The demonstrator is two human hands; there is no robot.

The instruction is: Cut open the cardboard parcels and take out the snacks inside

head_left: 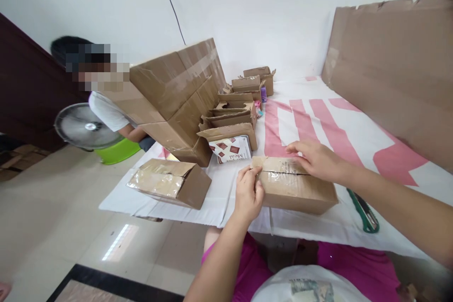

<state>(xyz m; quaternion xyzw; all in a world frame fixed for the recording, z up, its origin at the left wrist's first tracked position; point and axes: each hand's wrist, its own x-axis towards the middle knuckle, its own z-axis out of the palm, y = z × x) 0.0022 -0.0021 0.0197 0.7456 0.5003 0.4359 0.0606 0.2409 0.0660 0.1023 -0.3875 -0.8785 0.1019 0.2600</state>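
In front of me on the table lies a brown cardboard box [297, 191] with clear tape over its top flaps and a dark seam between them. My left hand [248, 193] grips its left end, fingers curled at the corner by the flap. Over the box's far top edge is my right hand [314, 158], fingers loosely extended and apart, with nothing visible in them; whether its palm touches the box I cannot tell. A green utility knife [364, 212] lies right of the box. Another taped cardboard box [170, 183] sits to the left.
Stacked large cartons [177, 89] stand at the table's left side. Beside them are several opened small boxes [230, 122] and a printed packet [230, 150]. A big cardboard sheet [392, 61] leans at the right. Behind the cartons sits a person [108, 111] near a fan [88, 126].
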